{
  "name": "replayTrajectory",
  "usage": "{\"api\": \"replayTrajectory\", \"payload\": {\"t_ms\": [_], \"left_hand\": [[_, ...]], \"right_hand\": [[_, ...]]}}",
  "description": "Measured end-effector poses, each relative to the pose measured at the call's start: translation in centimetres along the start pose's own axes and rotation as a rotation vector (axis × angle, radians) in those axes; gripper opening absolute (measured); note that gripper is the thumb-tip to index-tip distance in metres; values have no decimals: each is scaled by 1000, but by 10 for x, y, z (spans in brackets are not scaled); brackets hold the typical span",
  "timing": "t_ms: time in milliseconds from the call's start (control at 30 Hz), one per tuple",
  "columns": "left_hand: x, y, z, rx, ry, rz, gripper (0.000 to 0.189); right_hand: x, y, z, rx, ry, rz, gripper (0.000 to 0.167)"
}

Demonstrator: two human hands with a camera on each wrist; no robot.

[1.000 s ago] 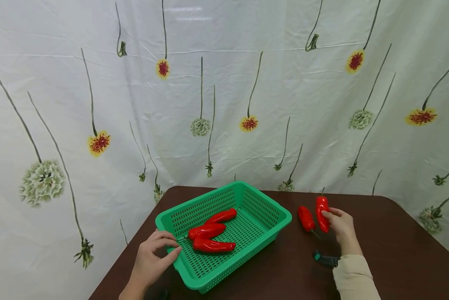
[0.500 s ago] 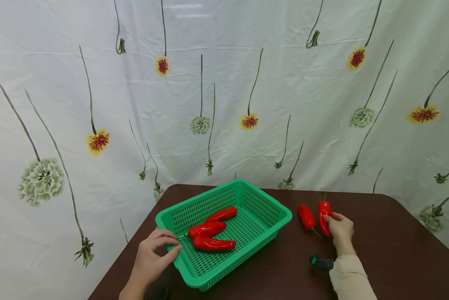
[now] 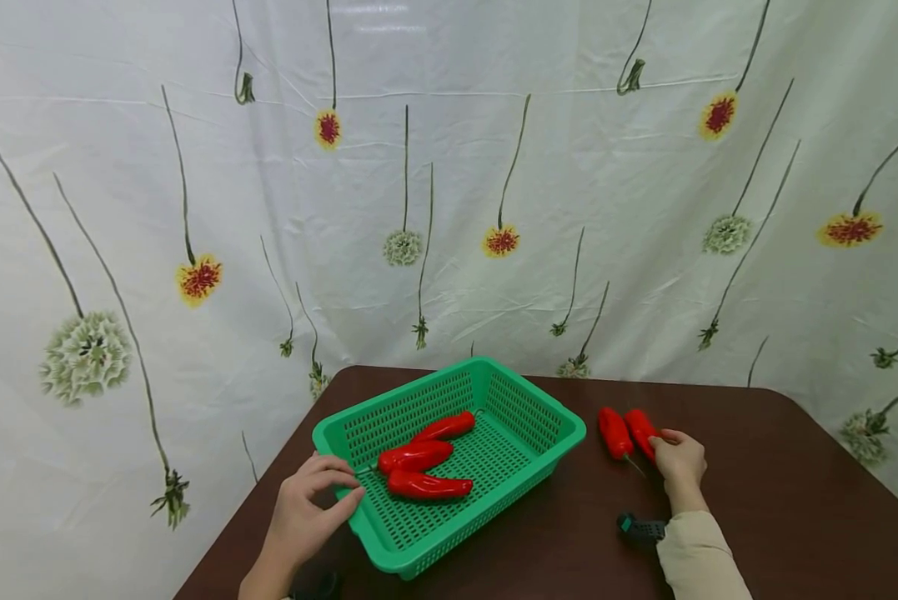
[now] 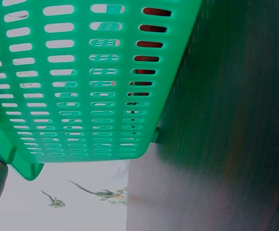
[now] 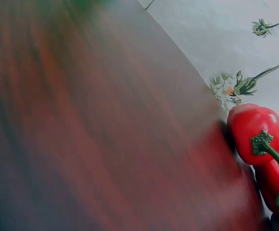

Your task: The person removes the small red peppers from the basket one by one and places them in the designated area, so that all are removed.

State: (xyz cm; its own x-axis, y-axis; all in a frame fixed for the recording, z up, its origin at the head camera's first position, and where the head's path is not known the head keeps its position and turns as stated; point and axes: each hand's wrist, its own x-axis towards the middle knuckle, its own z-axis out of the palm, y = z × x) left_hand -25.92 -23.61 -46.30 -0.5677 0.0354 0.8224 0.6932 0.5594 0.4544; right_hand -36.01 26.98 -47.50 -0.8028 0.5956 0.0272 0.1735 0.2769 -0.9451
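Observation:
A green plastic basket [image 3: 486, 515] stands on the table, several slots in its wall [image 4: 60, 43] seen close up in the left wrist view. My left hand [image 3: 302, 512] grips its left rim between thumb and fingers. Inside lie three red peppers [image 3: 428, 486], toward the left end. Right of the basket, my right hand [image 3: 679, 468] holds a red pepper [image 3: 640, 430] by its near end, low at the tabletop. Close beside that lies another red pepper [image 3: 614, 433], its green stem toward me. In the right wrist view a pepper [image 5: 255, 132] shows stem first; the right fingers are hidden there.
The dark brown table [image 3: 554, 542] carries everything. Behind it hangs a pale cloth [image 3: 449, 208] printed with flowers. A black strap with a green-edged end [image 3: 639, 527] sits at my right wrist.
My right hand has lowered its pepper and turned it, bringing it against the one lying to its left. The left hand and the basket stay where they were.

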Motion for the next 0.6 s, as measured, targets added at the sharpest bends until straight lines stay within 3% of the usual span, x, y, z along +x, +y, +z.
{"api": "replayTrajectory", "payload": {"t_ms": [600], "left_hand": [[0, 3, -2, -7, -18, -5, 34]], "right_hand": [[-6, -4, -2, -37, -6, -18, 40]]}}
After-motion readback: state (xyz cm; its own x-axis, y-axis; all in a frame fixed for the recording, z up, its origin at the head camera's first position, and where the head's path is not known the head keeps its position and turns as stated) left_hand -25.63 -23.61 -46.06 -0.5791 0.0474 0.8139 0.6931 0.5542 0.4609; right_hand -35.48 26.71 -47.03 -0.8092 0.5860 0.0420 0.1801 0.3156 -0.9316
